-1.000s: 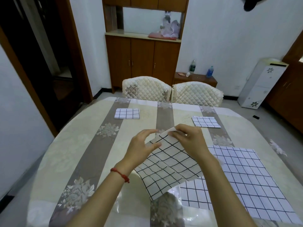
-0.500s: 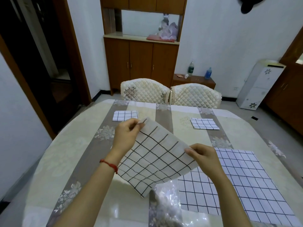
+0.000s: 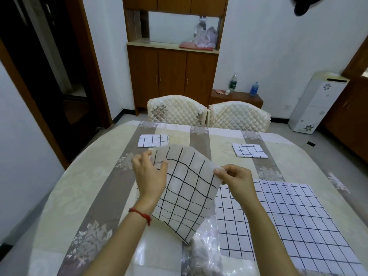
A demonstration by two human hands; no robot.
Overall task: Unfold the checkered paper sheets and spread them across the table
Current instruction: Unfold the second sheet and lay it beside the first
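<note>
At the centre of the frame, two bare hands hold a partly unfolded checkered sheet in the air above a round desk covered with a striped, flowered cloth. The left hand, with a red string bracelet on its wrist, pinches the sheet's upper left edge between thumb and fingers. The right hand pinches the sheet's right corner in the same way. The hands are apart, with the paper stretched between them, and its lowest corner points down toward the desk near the bottom centre.

In the lower right of the frame, a large unfolded checkered sheet lies flat on the desk. Two folded checkered sheets rest farther back: one at upper left of the desk, one at upper right. Beyond the desk stand two quilted cream chairs, and a wooden cabinet stands against the white wall behind them.
</note>
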